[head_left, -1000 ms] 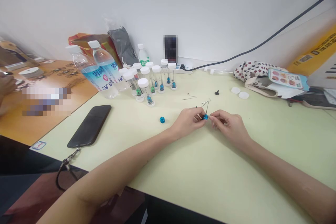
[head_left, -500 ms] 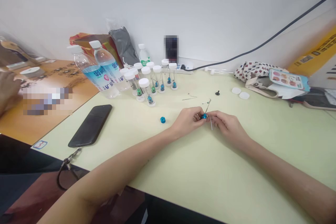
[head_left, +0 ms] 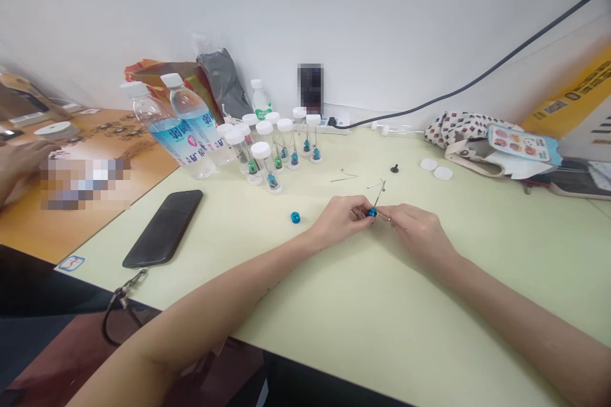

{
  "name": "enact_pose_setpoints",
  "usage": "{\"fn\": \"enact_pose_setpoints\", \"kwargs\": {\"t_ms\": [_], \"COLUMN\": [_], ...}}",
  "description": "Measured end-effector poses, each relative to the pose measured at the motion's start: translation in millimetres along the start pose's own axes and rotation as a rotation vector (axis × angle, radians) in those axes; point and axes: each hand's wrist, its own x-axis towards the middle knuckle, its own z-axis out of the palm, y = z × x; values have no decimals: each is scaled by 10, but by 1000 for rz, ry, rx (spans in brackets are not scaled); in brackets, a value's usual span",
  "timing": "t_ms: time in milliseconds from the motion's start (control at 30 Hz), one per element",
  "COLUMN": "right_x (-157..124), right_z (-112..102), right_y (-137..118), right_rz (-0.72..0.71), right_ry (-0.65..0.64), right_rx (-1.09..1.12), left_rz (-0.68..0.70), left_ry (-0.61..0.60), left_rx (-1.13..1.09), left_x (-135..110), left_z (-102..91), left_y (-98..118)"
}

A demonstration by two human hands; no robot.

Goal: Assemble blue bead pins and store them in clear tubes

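Note:
Between my left hand (head_left: 340, 220) and my right hand (head_left: 413, 229) is a small blue metal bead (head_left: 372, 212), pinched by my left fingertips. A thin wire (head_left: 380, 194) rises from it toward the back right. My right fingertips hold thin metal close to the bead, though the fingers hide most of it. Both hands rest just above the pale yellow table (head_left: 382, 305). A loose blue metal nut (head_left: 295, 217) lies left of my left hand, and a bent wire (head_left: 344, 177) lies beyond my hands.
Several white-capped clear vials (head_left: 261, 162) and water bottles (head_left: 184, 130) stand back left, behind a black phone (head_left: 162, 229). A black knob (head_left: 394, 168), white caps (head_left: 436, 168) and a patterned pouch (head_left: 477, 143) lie to the right. A co-worker's hand (head_left: 21, 165) is far left.
My right hand has shifted slightly right, and the wire below its fingers no longer shows. The upright wire now leans further right. The co-worker's hand has moved slightly right.

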Motion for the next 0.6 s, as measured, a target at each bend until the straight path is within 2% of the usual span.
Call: {"fn": "enact_pose_setpoints", "kwargs": {"t_ms": [133,300,467,600], "right_x": [26,54,70,92], "right_z": [-29,-36,-61,-86], "right_y": [-19,-15,-59,-96], "right_rz": [51,132,267,321], "right_ry": [4,-55,-138,-199], "right_rx": [9,-24,80,159], "left_rz": [21,57,54,71], "left_ry": [-8,-26,-66,-87], "left_rx": [12,45,90,128], "left_x": [-3,-16,-26,-26], "left_z": [10,22,26,27], "left_y": [-8,-6,-6,-8]}}
